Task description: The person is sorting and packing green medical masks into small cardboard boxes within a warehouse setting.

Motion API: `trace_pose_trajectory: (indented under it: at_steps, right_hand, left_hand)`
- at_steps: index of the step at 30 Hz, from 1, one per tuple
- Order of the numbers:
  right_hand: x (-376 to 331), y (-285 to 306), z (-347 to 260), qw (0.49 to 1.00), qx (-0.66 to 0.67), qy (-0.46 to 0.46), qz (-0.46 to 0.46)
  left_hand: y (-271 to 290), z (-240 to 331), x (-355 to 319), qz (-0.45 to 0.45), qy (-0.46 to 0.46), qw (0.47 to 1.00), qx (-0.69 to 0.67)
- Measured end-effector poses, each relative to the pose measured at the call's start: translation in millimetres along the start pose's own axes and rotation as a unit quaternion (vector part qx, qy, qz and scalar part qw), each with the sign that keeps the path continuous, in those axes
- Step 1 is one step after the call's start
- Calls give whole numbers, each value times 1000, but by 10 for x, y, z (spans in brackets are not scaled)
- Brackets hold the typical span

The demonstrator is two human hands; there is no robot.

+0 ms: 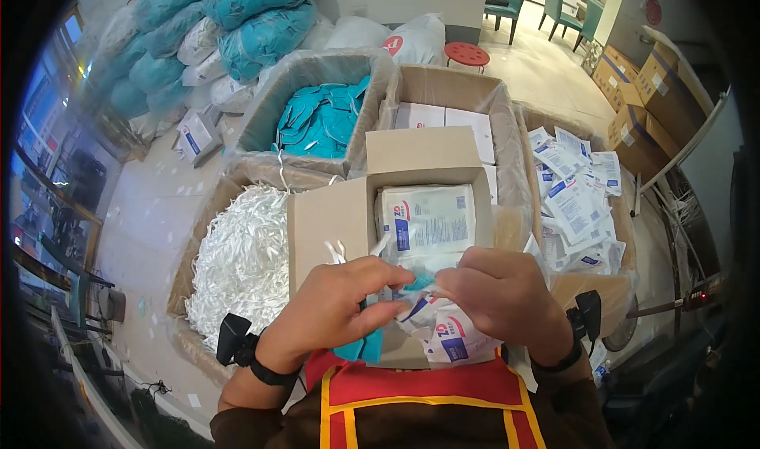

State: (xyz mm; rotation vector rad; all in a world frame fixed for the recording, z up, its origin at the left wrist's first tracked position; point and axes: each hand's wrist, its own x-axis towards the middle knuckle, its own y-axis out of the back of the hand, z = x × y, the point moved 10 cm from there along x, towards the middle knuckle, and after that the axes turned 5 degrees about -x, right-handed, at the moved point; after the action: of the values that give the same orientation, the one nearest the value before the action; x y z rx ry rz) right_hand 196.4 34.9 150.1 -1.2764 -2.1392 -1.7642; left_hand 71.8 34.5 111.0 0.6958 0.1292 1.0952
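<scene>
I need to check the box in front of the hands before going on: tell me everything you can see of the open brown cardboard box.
The open cardboard box is plain brown corrugated card, sitting right in front of the person, its flaps folded out to the left and back. Inside lie stacked flat white packets with blue and red print, filling it almost to the rim. The left hand and the right hand work over its near edge, pinching a packet with a teal piece below. A bin of white strips stands against its left side.

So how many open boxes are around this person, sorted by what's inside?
Boxes of teal pieces: 1
Boxes of white strips: 1
Boxes of small white cartons: 1
Boxes of flat white packets: 2
Total: 5
</scene>
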Motion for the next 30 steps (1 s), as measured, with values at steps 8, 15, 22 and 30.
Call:
trace_pose_trajectory:
  at_steps: [8, 15, 22, 30]
  right_hand:
    - [42, -127, -76, 998, 44, 22, -39]
    - [50, -288, 116, 998, 0, 18, -65]
    - [203, -201, 797, 990, -25, -122, -62]
    - [430, -1438, 1384, 946, -156, -128, -253]
  left_hand:
    - [-74, -170, 11, 9, 0, 999, -45]
    - [-3, -331, -38, 16, 21, 995, -91]
    - [1146, -883, -898, 364, 32, 881, -300]
    - [1619, -911, -1362, 452, -18, 843, -292]
